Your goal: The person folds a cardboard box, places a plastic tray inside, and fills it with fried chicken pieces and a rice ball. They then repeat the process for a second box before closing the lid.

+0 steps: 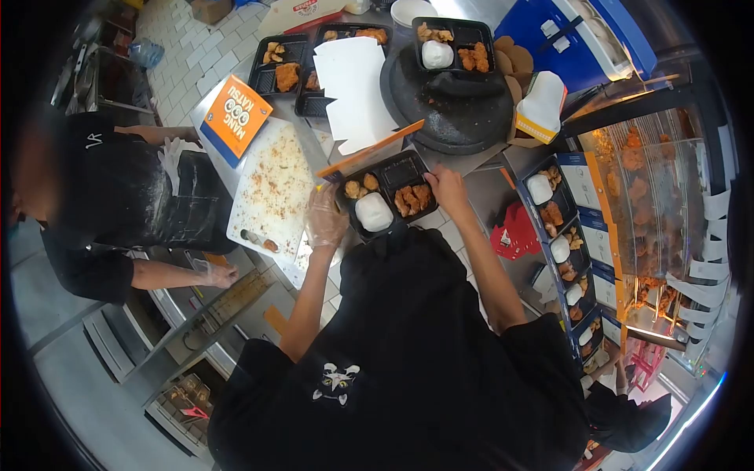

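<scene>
A black compartment meal tray (402,166) is right in front of my body, with a white mound of rice (374,213), small fried balls (361,186) and browned fried chicken pieces (412,200) in its sections. My left hand (326,217), in a clear plastic glove, is closed on the tray's left edge. On the opposite edge my bare right hand (449,191) grips the rim with bent fingers. Just beyond the tray an orange-edged cardboard piece (375,149) stands tilted. To the left lies a white cutting board (271,184) strewn with crumbs.
More filled trays (453,51) stand at the back, one on a round black lid (448,110). An orange-and-blue box (236,118) sits by the board. Lined-up meal boxes (559,250) flank a heated display case (640,204) at right. Co-workers (149,196) stand at left and lower right.
</scene>
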Demonstrator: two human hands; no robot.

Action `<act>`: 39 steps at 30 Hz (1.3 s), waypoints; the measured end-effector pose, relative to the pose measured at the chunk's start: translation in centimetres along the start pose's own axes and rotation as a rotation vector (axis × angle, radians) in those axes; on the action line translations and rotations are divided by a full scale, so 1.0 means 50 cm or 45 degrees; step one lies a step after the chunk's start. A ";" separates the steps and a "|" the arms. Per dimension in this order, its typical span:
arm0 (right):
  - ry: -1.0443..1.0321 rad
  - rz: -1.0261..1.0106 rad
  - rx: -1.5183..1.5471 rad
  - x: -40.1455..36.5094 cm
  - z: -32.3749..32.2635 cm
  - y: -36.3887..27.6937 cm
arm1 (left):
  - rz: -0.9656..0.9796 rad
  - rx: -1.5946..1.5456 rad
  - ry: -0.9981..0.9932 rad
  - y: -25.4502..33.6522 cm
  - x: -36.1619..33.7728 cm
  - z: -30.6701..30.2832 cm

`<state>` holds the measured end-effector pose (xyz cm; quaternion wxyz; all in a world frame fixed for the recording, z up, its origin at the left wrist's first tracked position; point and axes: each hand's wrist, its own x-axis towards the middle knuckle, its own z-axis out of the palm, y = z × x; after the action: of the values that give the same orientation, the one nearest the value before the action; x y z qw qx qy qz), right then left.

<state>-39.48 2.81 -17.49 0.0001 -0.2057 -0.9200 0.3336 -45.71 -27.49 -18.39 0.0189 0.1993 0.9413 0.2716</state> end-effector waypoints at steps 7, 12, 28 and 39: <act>-0.383 -0.438 -0.129 -0.062 -0.049 0.058 | -0.133 0.160 -0.311 0.056 -0.037 -0.019; -0.438 -0.228 -0.105 -0.073 -0.063 0.051 | -0.080 0.207 -0.274 0.056 -0.054 -0.004; 0.185 -1.161 -0.414 -0.129 -0.023 0.128 | -0.122 0.298 -0.326 0.045 -0.080 0.014; -0.320 -1.416 -0.046 -0.158 0.117 -0.025 | -0.124 0.381 -0.287 0.050 -0.081 0.026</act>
<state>-33.50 -4.64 -20.17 0.0626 0.3508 -0.8884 0.2896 -40.88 -26.45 -18.48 0.1076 0.1831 0.9717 0.1033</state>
